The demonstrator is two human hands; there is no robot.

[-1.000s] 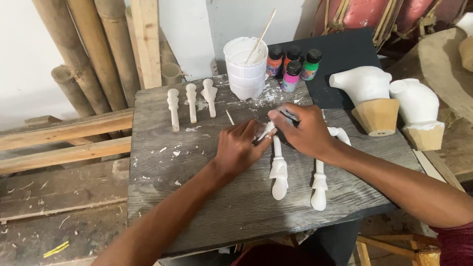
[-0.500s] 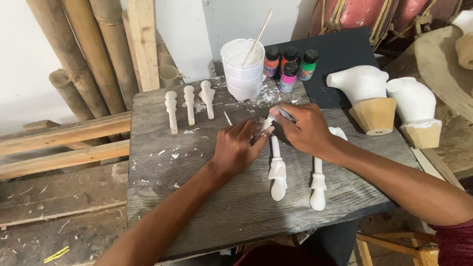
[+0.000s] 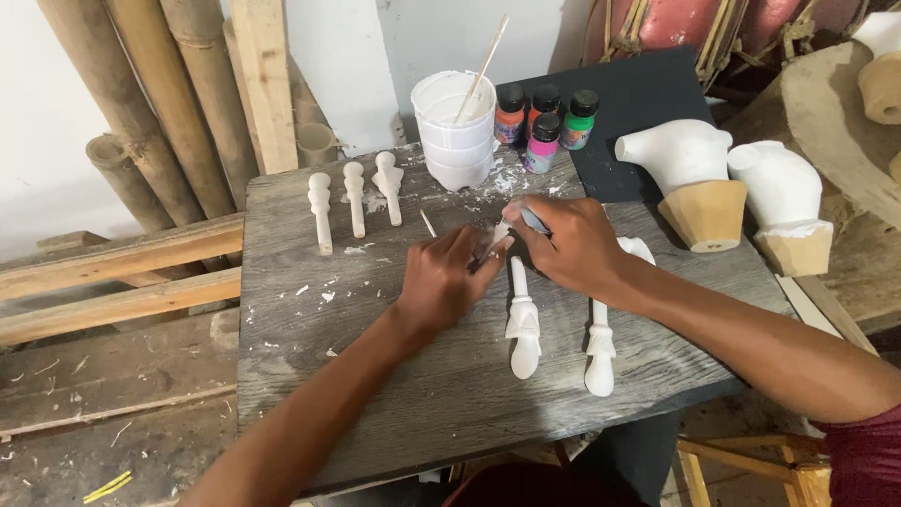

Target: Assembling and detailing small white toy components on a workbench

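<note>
My left hand (image 3: 449,279) and my right hand (image 3: 565,242) meet over the middle of a grey wooden board (image 3: 310,376). Between their fingertips is a small white piece (image 3: 495,237); the left fingers pinch it. My right hand grips a thin dark-handled tool (image 3: 531,219) whose tip touches that piece. Just below the hands lie two white-coated carved spindles (image 3: 522,319) (image 3: 599,349). A third white piece (image 3: 638,250) shows behind my right wrist.
Three pale carved spindles (image 3: 353,199) lie at the board's far left. A white bucket with a stick (image 3: 455,131) and several small paint bottles (image 3: 544,122) stand at the back. Two white figures on wooden bases (image 3: 694,178) (image 3: 784,202) sit right. Bamboo poles (image 3: 141,103) lean left.
Both hands stay together on the small piece; only slight shifts of the fingers and the view.
</note>
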